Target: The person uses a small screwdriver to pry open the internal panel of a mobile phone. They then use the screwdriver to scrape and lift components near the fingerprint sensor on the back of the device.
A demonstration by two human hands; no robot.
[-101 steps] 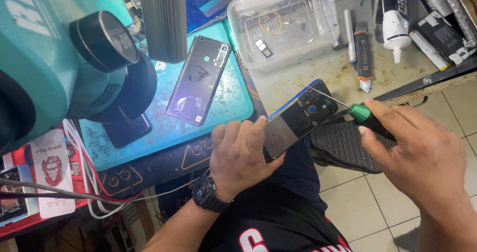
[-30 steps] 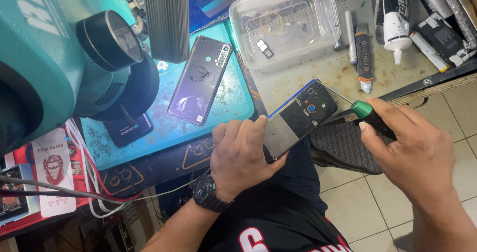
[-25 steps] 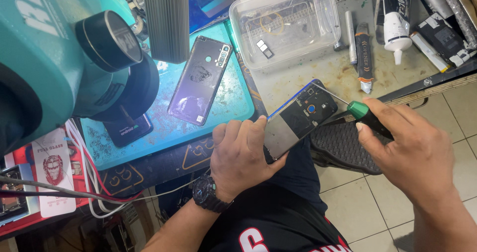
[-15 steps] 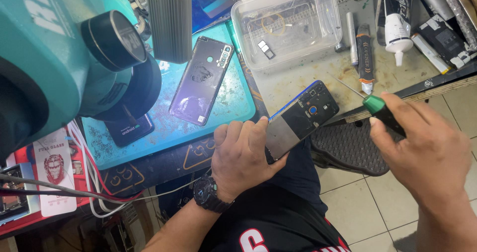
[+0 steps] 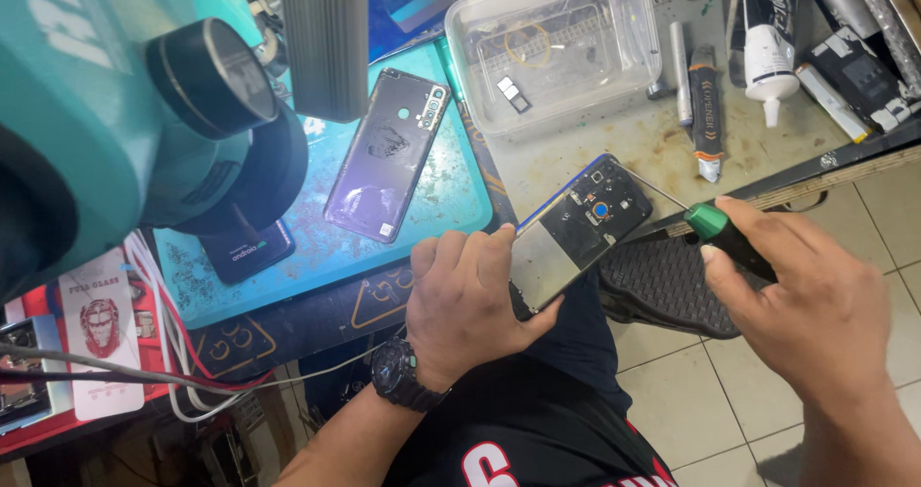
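Two small parts in clear tub point(image 5: 556, 50), left hand point(image 5: 465, 300) gripping opened phone point(image 5: 576, 233), right hand point(image 5: 815, 305) clasping screwdriver point(image 5: 715, 228)

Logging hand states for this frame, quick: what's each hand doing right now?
Left hand: closed around the opened phone, holding it up.
Right hand: closed on the green-handled screwdriver, tip at the phone's top edge.

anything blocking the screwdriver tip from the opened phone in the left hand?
Nothing visible. The right hand holds the green-handled screwdriver, its thin shaft reaching the upper corner of the opened phone gripped by the left hand. The path over the bench edge is open.
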